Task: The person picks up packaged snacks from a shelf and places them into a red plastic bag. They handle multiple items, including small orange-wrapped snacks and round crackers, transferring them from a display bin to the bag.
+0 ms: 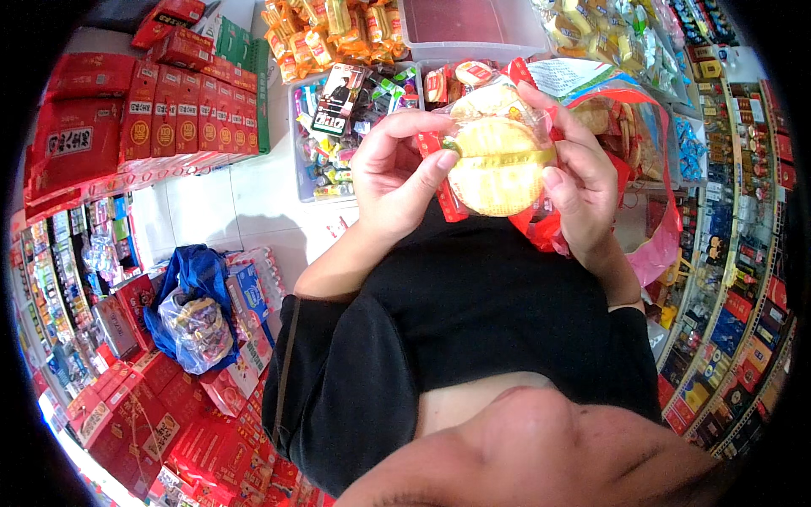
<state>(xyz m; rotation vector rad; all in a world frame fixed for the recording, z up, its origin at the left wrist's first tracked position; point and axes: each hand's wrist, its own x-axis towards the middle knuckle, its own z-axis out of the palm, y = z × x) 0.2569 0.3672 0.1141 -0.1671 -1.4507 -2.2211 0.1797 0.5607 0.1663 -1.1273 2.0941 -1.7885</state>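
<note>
Between my hands is a clear plastic packet with red ends, holding round pale-yellow crackers point(497, 180). My left hand point(399, 168) pinches its left edge near a red seal with thumb and forefinger. On the other side, my right hand point(583, 171) grips the packet's right edge, thumb in front. Close behind the right hand is a large red-edged plastic bag point(665, 146), its side see-through, with more round wrapped snacks visible inside. A plastic bin point(437, 63) holding red-wrapped round snacks lies just beyond the packet, partly hidden by it.
Left of the packet, a bin of small wrapped sweets point(323, 171) has a phone point(339, 98) resting on top. Orange snack packets point(332, 35) and a clear tub point(475, 41) lie farther back. Red gift boxes point(171, 114) stand at left; a blue bag point(190, 266) sits below. Stocked shelves point(728, 241) line the right.
</note>
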